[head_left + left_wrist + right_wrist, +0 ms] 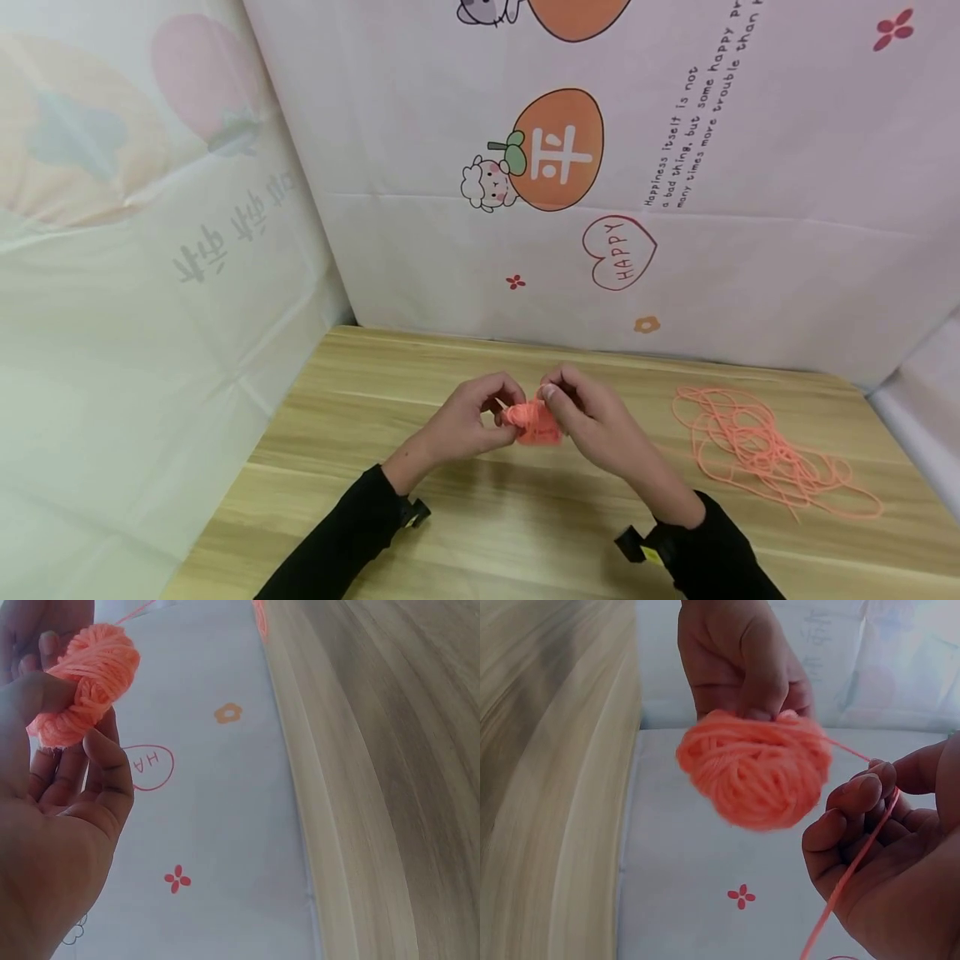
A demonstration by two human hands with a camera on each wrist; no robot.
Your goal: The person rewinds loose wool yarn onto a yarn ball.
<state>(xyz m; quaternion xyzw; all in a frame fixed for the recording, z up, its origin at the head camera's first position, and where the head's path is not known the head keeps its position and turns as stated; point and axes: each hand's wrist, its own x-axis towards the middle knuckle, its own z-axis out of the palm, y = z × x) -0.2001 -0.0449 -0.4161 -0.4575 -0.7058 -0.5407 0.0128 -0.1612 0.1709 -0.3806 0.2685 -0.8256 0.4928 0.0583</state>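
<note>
A small ball of coral-orange yarn [537, 423] is held up over the table between both hands. My left hand [472, 422] grips the ball, its thumb pressed into the wound strands [101, 664] in the left wrist view. Close by on the right, my right hand [594, 422] pinches a single strand of the yarn between thumb and fingers. In the right wrist view that strand [847, 750] runs from the top of the ball to the fingertips, then trails down past the palm of the right hand [889, 832].
A loose tangle of the same coral yarn [765, 454] lies on the right side of the wooden table [360, 392]. Behind the table hangs a white printed cloth [420, 267], and another pale cloth [187, 350] closes off the left side.
</note>
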